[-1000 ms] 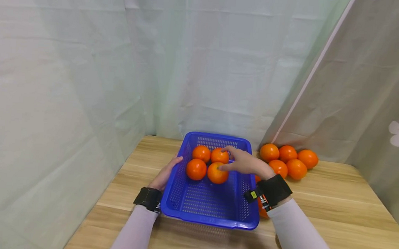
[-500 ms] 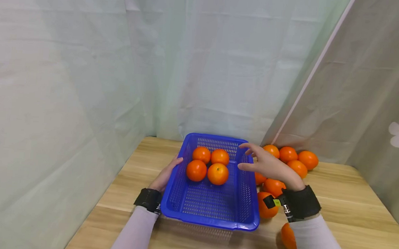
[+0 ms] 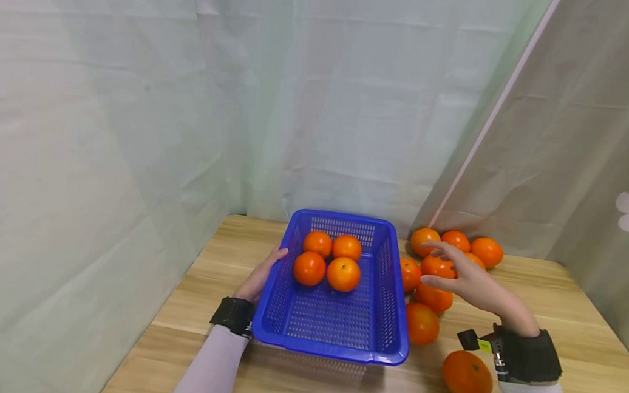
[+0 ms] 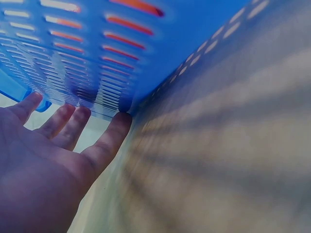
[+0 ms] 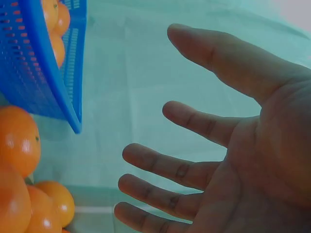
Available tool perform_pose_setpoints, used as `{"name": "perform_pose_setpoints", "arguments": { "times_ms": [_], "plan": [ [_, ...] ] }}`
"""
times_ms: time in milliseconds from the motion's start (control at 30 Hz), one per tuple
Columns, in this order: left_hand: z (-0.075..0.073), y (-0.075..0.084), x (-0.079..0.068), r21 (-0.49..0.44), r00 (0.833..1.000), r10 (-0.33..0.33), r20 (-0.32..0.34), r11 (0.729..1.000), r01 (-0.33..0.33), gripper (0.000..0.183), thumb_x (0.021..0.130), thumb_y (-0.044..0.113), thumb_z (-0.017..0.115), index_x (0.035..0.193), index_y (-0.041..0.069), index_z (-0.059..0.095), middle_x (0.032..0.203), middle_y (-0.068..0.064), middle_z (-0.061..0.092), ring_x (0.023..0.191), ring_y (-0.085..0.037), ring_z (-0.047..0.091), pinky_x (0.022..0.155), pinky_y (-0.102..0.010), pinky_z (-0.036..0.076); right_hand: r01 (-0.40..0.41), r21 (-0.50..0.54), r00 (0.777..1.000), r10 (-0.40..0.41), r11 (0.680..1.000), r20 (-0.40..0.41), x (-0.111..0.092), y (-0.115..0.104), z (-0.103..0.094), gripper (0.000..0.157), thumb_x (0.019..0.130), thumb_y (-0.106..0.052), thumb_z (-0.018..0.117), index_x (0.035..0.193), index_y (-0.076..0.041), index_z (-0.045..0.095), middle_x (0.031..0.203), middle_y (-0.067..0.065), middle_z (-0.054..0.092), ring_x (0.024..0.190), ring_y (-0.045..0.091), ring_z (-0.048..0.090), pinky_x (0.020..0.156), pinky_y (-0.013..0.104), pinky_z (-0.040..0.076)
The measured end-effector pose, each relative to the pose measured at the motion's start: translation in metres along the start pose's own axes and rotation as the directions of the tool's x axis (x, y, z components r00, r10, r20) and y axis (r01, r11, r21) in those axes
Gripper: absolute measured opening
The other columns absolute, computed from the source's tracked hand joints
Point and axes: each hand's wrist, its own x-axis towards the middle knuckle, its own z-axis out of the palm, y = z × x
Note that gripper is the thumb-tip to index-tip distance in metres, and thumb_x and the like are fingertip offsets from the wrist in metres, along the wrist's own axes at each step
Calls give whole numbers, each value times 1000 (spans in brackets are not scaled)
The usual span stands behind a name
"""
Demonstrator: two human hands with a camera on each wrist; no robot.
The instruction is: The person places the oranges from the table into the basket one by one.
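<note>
Four oranges (image 3: 344, 274) sit in basket (image 3: 331, 350) by left hand (image 3: 256, 278), straight fingers touching its side; right hand (image 3: 472, 287) holds nothing, loose oranges (image 3: 422, 324) remaining outside around it.

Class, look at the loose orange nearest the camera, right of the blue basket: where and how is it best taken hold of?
Probably around the widest middle of this orange, with the right grip coming down from above: it is round with no handle, its top is uncovered, and it lies apart from the other oranges.
</note>
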Motion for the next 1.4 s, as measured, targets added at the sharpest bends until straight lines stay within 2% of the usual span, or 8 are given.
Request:
{"name": "perform_pose_setpoints", "arguments": {
  "times_ms": [233, 400, 500, 600, 733, 900, 1133, 1400],
  "plan": [
    [1, 0, -2, -2, 999, -31, -17, 1000, 31, 58, 103, 49, 30, 150, 46, -3, 161, -8, 4, 135, -43, 28, 102, -65, 32, -37, 22, 999, 37, 999, 11, -29, 12, -4, 63, 90, -33, 67, 139, -6, 38, 138, 19, 44, 122, 44, 42, 93, 67, 39],
    [1, 1, -1, 1, 999, -38, -24, 999, 38, 58, 103, 49, 29, 151, 44, -4, 160, -11, 8, 133, -43, 31, 101, -65, 33, -87, -67, 995, 90, 994, 49, -44, 16, -9, 65, 89, -41, 66, 136, -2, 41, 135, 23, 47, 120, 46, 43, 92, 67, 39],
    [1, 2, -2, -3, 999, -37, -29, 999, 37, 59, 103, 49, 29, 151, 43, -4, 159, -13, 9, 133, -44, 32, 100, -65, 34, -97, -124, 986, 113, 987, 123, -50, 17, -11, 66, 88, -44, 65, 134, -2, 44, 131, 24, 51, 117, 45, 47, 91, 64, 42],
    [1, 3, -1, -3, 999, -35, -28, 999, 35, 58, 103, 49, 29, 151, 44, -2, 159, -12, 9, 133, -44, 31, 100, -66, 33, -108, -118, 958, 135, 987, 252, -56, 20, -11, 66, 89, -41, 65, 135, 1, 43, 127, 23, 53, 114, 45, 49, 88, 61, 44],
    [0, 3, -1, 6, 999, -37, -30, 999, 37, 58, 103, 50, 30, 151, 45, -1, 159, -11, 10, 134, -44, 31, 101, -66, 33, -177, -89, 899, 198, 980, 392, -59, 24, -6, 66, 89, -38, 66, 135, 3, 42, 125, 23, 53, 111, 43, 50, 87, 58, 45],
    [-1, 1, 0, 15, 999, -38, -24, 999, 38, 60, 102, 51, 31, 151, 43, -2, 159, -10, 10, 134, -43, 31, 101, -65, 34, -258, -123, 840, 285, 958, 462, -60, 29, 2, 65, 86, -40, 69, 131, 1, 45, 119, 24, 57, 105, 40, 54, 84, 55, 46],
    [1, -1, 2, 8, 1000, -24, 5, 1000, 23, 59, 104, 47, 29, 152, 41, -4, 160, -11, 6, 136, -41, 27, 104, -65, 30, -292, -162, 793, 333, 943, 509, -64, 37, 17, 60, 82, -40, 72, 125, -4, 51, 110, 18, 61, 95, 31, 57, 81, 52, 44],
    [0, 0, 1, 6, 1000, -6, -18, 1000, 7, 57, 104, 47, 29, 151, 43, -3, 161, -9, 5, 136, -41, 27, 105, -64, 29, -267, -148, 775, 304, 952, 554, -65, 37, 23, 60, 79, -37, 76, 123, -5, 51, 105, 13, 60, 92, 29, 55, 80, 51, 45]
  ]
}}
